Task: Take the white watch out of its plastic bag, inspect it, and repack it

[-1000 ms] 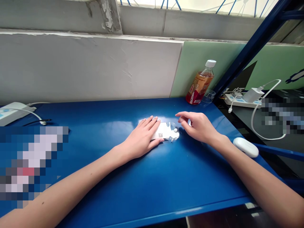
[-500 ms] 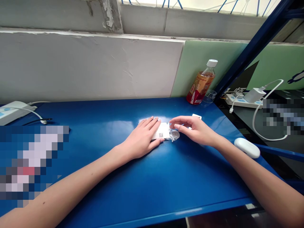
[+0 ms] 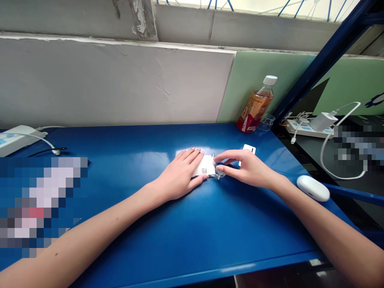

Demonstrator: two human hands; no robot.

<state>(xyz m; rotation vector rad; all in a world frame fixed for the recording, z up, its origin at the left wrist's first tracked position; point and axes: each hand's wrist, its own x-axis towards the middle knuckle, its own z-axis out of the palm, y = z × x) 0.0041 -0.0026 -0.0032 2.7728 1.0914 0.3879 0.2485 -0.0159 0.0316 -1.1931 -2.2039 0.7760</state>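
My left hand (image 3: 180, 176) lies flat, fingers stretched out, pressing down on a small white packet with a QR code (image 3: 206, 166) on the blue table (image 3: 186, 228). My right hand (image 3: 247, 168) reaches in from the right. Its thumb and forefinger pinch the clear plastic end of the packet (image 3: 220, 172), where a small round part sits. A little white tag (image 3: 247, 149) lies on the table just behind the right hand.
A bottle of amber drink (image 3: 255, 106) stands at the back right beside a clear cup (image 3: 266, 121). A white oval case (image 3: 313, 188) rests near the right edge. A power strip with charger and cable (image 3: 312, 125) lies beyond. A white device with cables (image 3: 16, 138) sits far left.
My right hand has moved left from an open hover and closed its thumb and forefinger on the packet's clear end, uncovering the white tag behind it. My left hand has stayed put.
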